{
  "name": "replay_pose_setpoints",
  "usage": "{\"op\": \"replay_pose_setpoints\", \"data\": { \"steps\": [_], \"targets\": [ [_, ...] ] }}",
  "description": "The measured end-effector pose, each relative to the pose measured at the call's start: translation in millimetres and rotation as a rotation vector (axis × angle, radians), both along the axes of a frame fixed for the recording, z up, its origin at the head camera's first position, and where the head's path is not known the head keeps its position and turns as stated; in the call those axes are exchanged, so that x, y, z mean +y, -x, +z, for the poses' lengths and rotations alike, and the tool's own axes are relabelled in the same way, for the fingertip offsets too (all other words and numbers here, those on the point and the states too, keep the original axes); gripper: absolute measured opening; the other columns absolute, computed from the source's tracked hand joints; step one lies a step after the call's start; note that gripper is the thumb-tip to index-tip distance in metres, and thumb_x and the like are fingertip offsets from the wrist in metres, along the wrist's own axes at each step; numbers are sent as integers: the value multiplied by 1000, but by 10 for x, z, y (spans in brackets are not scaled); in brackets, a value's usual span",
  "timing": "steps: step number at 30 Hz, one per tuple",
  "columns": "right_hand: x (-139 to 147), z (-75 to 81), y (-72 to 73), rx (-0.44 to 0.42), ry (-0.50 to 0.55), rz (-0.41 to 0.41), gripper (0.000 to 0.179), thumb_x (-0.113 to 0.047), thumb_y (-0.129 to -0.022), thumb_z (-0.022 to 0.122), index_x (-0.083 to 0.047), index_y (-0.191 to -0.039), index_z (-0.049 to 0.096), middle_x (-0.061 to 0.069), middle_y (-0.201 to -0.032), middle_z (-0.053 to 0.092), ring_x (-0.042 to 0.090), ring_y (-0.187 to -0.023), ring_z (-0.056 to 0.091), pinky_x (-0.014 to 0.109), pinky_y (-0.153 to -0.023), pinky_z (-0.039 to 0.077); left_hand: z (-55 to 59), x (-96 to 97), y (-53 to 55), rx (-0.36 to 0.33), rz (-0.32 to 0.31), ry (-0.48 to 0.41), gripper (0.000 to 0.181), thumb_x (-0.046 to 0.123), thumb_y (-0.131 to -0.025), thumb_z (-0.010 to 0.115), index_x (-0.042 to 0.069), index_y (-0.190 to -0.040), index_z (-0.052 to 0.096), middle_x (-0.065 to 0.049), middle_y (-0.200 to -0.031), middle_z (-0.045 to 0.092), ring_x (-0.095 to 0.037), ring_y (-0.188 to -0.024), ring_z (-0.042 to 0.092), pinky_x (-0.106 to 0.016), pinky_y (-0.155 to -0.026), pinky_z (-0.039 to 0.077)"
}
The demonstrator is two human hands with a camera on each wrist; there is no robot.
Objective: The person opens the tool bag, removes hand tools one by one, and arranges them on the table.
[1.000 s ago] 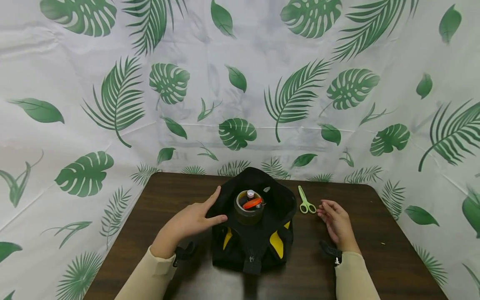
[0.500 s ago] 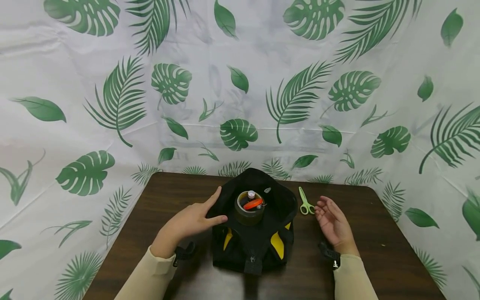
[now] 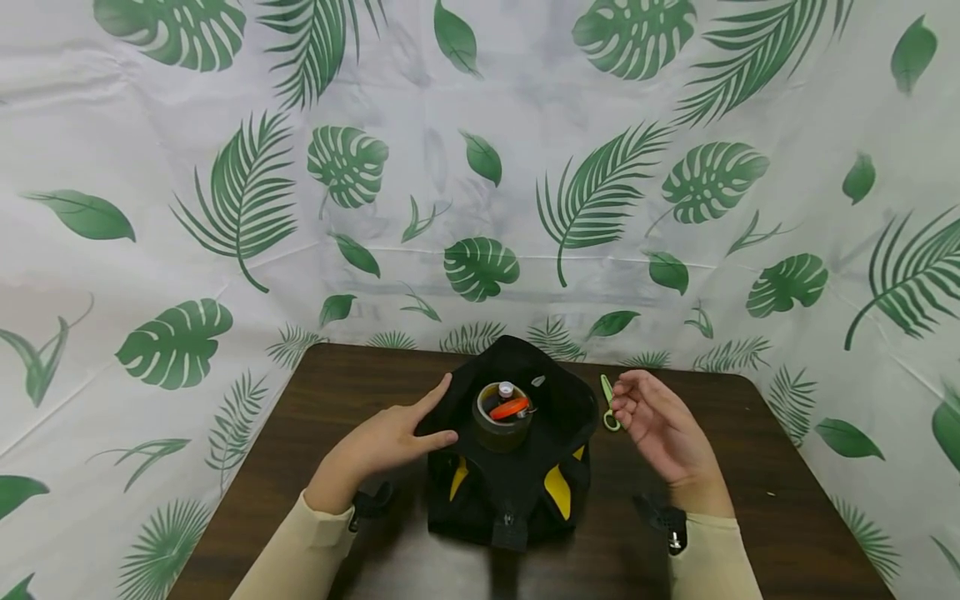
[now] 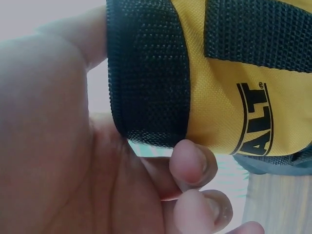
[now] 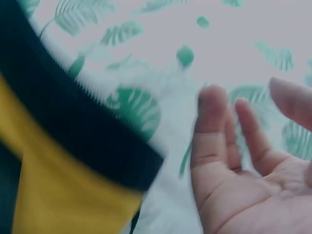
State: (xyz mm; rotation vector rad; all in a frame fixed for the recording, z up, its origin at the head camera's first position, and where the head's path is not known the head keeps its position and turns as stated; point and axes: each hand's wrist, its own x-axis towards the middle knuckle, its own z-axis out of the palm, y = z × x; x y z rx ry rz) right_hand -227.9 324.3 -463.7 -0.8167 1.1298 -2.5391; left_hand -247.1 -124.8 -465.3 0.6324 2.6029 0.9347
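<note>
A black and yellow tool bag (image 3: 510,492) stands open on the table, with the letters "ALT" on its yellow side in the left wrist view. My left hand (image 3: 378,446) holds its left rim, thumb and index finger over the edge, other fingers curled against the outside. Inside sits a tape roll (image 3: 501,435); an orange-red item (image 3: 510,407) and a white-capped thing (image 3: 506,389) show in its hole. My right hand (image 3: 667,429) hovers beside the bag, fingers loosely bent and holding nothing. Light green scissors (image 3: 606,390) lie between it and the bag, partly hidden by the fingers.
The dark brown wooden table (image 3: 337,375) reaches back to a white curtain (image 3: 405,275) printed with green leaves. A small pale scrap (image 3: 771,493) lies on the table at the right. A black strap circles each wrist.
My right hand has turned palm inward, then risen and moved left, and now covers part of the scissors. The left hand stays at the bag's rim.
</note>
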Motion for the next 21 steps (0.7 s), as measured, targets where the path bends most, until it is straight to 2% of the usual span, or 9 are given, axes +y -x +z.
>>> {"op": "replay_pose_setpoints", "data": {
  "steps": [2,5,8,11,14,16,19,21],
  "targets": [
    [-91,139,-58,10,-120,-41,48,-6,-120,18,0,-139,61,12,-129,66,23,-113,73,29,-99,62,-10,1,-1,-5,0,2,96,76,-100,60,52,-172,1,-16,-168,51,-39,-144,62,-63,-119,48],
    [-206,304,-123,27,-303,-151,37,-3,-119,30,-3,-136,63,7,-126,66,17,-108,77,26,-96,63,-25,9,7,-8,9,7,97,77,-100,60,52,-173,1,-17,-166,52,-38,-142,63,-63,-118,48],
    [-318,414,-149,53,-462,-245,28,-4,-118,40,-4,-135,63,4,-123,65,14,-105,77,25,-95,63,-36,19,17,-7,12,11,97,78,-99,60,52,-172,1,-18,-165,53,-38,-140,65,-63,-117,50],
    [-449,488,-132,86,-596,-282,25,-8,-117,46,0,-137,60,4,-123,65,14,-104,74,27,-95,63,-45,21,21,-6,12,12,97,79,-99,59,52,-172,1,-18,-165,53,-38,-139,65,-63,-116,50],
    [-597,567,-85,90,-731,-295,30,-14,-116,53,4,-141,57,8,-126,65,18,-105,73,29,-96,63,-52,20,22,-3,12,13,97,79,-99,59,51,-172,1,-19,-165,54,-38,-139,66,-63,-116,51],
    [-683,627,-37,94,-845,-314,37,-20,-115,59,4,-142,56,10,-128,65,26,-108,73,31,-95,64,-49,21,22,1,11,13,98,79,-99,59,51,-173,1,-19,-163,55,-38,-137,67,-62,-115,51],
    [-788,716,50,87,-994,-337,42,-31,-112,65,-3,-143,59,14,-132,65,38,-114,72,32,-96,63,-44,18,21,7,10,16,98,79,-99,59,50,-173,1,-19,-162,57,-38,-135,68,-62,-115,52],
    [-854,772,103,94,-1076,-347,44,-36,-111,66,-7,-143,60,16,-134,66,40,-116,71,35,-98,63,-42,17,20,11,11,19,98,79,-99,59,50,-173,1,-19,-162,57,-37,-135,68,-62,-115,52]
  ]
}}
